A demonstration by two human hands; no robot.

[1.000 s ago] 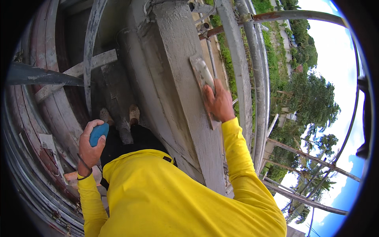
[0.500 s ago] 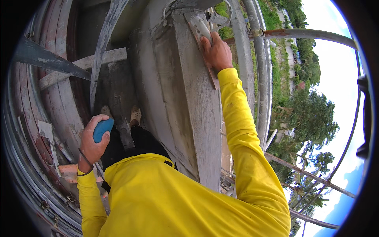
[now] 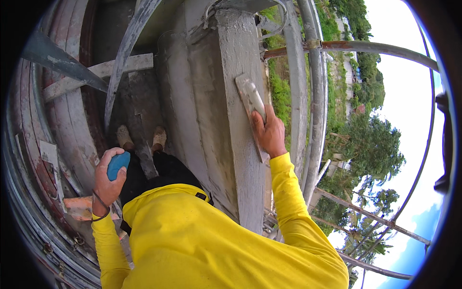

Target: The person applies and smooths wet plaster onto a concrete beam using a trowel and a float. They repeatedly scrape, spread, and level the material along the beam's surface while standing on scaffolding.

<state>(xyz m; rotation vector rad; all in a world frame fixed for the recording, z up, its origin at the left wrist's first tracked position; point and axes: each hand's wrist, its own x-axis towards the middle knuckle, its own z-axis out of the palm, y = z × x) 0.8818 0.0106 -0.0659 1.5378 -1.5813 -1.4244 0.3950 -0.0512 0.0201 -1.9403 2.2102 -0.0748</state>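
My right hand (image 3: 270, 132) is closed round the pale handle of a plastering float (image 3: 246, 92). The float's long flat board lies along the top of a grey, freshly rendered ledge (image 3: 239, 62), tilted slightly across it. Down at the left, beside my leg, my left hand (image 3: 107, 177) grips a rounded blue sponge (image 3: 117, 165). That hand is well away from the ledge, with a dark band on its wrist.
Metal scaffold poles (image 3: 315, 96) run along the ledge's outer side, with trees (image 3: 368, 144) beyond. Wooden planks (image 3: 67, 139) and an upright strip (image 3: 126, 58) stand at left. An orange-handled flat tool (image 3: 79, 208) lies near my left wrist. My feet rest on a dusty floor (image 3: 139, 101).
The float in my right hand has slid along the ledge toward my body. My left hand with the sponge has shifted slightly left and down in view.
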